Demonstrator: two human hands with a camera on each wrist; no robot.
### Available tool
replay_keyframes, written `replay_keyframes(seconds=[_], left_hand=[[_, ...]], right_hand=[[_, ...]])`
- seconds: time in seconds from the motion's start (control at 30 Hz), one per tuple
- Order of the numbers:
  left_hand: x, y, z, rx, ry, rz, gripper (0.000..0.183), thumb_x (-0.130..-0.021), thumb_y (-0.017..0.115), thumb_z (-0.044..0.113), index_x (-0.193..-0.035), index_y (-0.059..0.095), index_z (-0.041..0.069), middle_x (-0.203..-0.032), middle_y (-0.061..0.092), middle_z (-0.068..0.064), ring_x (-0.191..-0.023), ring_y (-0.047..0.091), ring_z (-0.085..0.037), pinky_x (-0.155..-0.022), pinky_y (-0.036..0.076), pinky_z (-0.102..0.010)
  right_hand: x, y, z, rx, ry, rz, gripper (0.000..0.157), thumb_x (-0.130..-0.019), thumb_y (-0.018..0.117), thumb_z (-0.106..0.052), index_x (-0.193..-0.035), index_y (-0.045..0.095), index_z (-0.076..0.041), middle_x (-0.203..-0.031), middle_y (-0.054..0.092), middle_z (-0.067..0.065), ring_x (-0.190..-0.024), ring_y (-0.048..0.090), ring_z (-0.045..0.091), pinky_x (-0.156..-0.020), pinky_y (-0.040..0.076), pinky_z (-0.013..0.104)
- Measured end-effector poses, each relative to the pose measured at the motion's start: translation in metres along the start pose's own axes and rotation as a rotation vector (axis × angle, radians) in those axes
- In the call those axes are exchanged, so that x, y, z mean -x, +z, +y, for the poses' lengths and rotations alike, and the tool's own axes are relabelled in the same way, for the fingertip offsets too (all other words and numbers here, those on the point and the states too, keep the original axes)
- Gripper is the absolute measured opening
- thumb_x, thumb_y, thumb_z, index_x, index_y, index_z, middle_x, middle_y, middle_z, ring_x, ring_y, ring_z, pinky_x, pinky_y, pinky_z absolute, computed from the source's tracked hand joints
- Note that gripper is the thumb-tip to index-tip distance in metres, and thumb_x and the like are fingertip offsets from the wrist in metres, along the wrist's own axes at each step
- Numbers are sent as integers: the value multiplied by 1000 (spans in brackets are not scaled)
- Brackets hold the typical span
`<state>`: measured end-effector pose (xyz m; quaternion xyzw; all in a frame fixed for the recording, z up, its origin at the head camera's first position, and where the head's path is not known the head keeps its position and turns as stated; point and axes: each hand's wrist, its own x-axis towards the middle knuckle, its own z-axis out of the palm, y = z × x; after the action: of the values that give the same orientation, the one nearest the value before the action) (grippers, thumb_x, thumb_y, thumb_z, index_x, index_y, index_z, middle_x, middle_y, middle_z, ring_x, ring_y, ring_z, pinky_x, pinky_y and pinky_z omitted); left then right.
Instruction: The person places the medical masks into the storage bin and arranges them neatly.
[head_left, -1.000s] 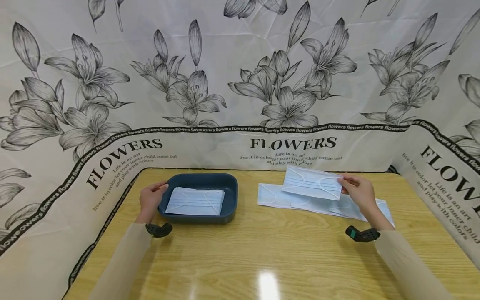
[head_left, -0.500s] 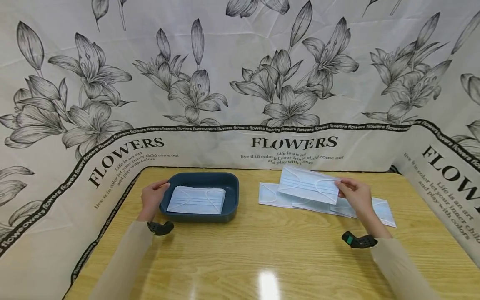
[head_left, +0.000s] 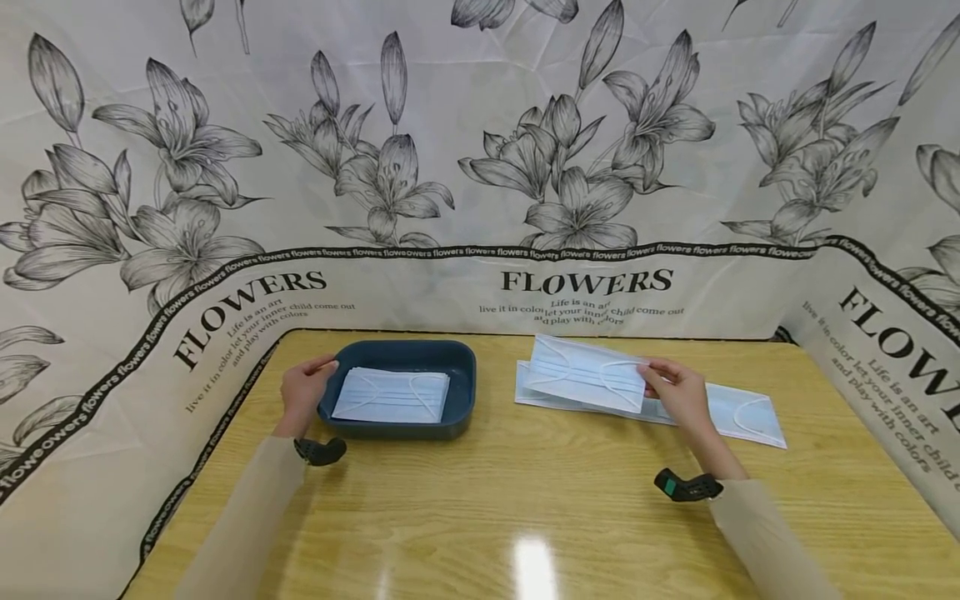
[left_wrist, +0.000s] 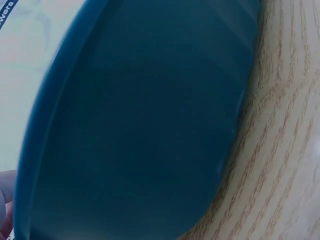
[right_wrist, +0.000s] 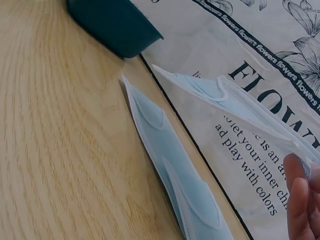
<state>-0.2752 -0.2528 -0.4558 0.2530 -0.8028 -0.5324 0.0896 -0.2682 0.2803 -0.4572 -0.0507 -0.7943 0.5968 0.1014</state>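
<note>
Grip of the right hand (head_left: 681, 396) is pinching one face mask (head_left: 585, 372) by its right short edge, as we can see in the head view. This mask is held tilted in the air, above a row of other masks (head_left: 750, 412) that lie overlapped on the wooden surface (head_left: 480, 500). At the other side, the left hand (head_left: 306, 390) grasps the dark blue container (head_left: 397, 431) by the rim of its left end. Inside the container lies a stack of masks (head_left: 390, 396). Behind the surface hangs a white cloth (head_left: 420, 292) printed with flowers.

In the left wrist view, the container's wall fills most of the space; only a bit of the fingers appears beside the rim, at lower left.

In the right wrist view, the pinched mask reaches away from the fingertips, apart from the lying masks. One end of the container is visible farther, at the top.
</note>
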Motion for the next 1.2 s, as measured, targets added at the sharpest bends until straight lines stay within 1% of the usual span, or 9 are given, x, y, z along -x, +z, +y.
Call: replay_keyframes(seconds=[0.1, 0.17, 0.4, 0.5, 0.63, 0.77, 0.9, 1.0, 1.2], left_hand=[[-1, 0, -1, -2, -1, -6, 38, -95, 60, 27, -128, 63, 7, -137, 55, -18, -124, 52, -33, -103, 43, -45], [-1, 0, -1, -6, 7, -4, 38, -96, 60, 27, -128, 63, 7, -136, 55, -19, -123, 52, -33, -102, 43, -45], [-2, 1, -2, -8, 4, 12, 37, -96, 59, 27, -127, 64, 8, -134, 57, -17, -120, 53, -31, -101, 44, -44], [-3, 2, -3, -12, -2, 9, 37, -96, 59, 27, -128, 63, 8, -134, 56, -17, -120, 53, -31, -100, 44, -44], [-3, 3, -3, -17, 5, 17, 37, -96, 59, 26, -127, 63, 8, -134, 56, -18, -119, 53, -31, -100, 44, -44], [-3, 3, -4, -18, 8, 21, 36, -96, 59, 26, -127, 64, 8, -133, 58, -17, -118, 54, -30, -100, 45, -43], [-4, 3, -4, -19, 1, 16, 36, -96, 59, 27, -127, 64, 9, -133, 58, -16, -119, 53, -30, -101, 44, -43], [-4, 2, -3, -18, 4, 19, 37, -96, 59, 28, -127, 63, 9, -134, 58, -16, -120, 54, -30, -101, 44, -43], [-5, 2, -4, -7, 8, 12, 37, -95, 60, 28, -128, 63, 9, -136, 57, -16, -123, 53, -30, -102, 44, -43]], right_hand=[[1, 8, -1, 19, 10, 2, 43, -93, 64, -22, -119, 58, 11, -75, 59, -29, -62, 59, -6, -60, 53, 14], [1, 13, -1, -13, 5, 6, 43, -91, 67, -24, -118, 61, 9, -76, 61, -27, -62, 60, -5, -59, 53, 15], [0, 27, 0, -123, -57, -41, 27, -86, 72, -31, -102, 71, -9, -82, 68, -19, -63, 63, -1, -59, 54, 16], [8, 34, -11, -99, -55, -40, 29, -88, 70, -26, -106, 69, -4, -81, 67, -22, -62, 61, -1, -58, 54, 17], [18, 42, -29, -65, -46, -45, 38, -91, 67, -21, -115, 62, 8, -79, 64, -25, -61, 60, -1, -59, 54, 18], [22, 48, -38, -72, -19, -62, 39, -92, 66, -20, -118, 61, 9, -79, 63, -25, -63, 59, -2, -61, 54, 18], [24, 56, -41, -83, -26, -81, 40, -92, 66, -20, -119, 61, 9, -80, 64, -24, -63, 60, -2, -61, 54, 19], [24, 65, -44, -104, -34, -95, 41, -91, 67, -20, -119, 61, 9, -79, 64, -24, -62, 59, -1, -61, 54, 18], [30, 86, -51, -134, -3, -134, 39, -91, 66, -18, -118, 62, 9, -80, 65, -20, -62, 58, 0, -61, 53, 18]])
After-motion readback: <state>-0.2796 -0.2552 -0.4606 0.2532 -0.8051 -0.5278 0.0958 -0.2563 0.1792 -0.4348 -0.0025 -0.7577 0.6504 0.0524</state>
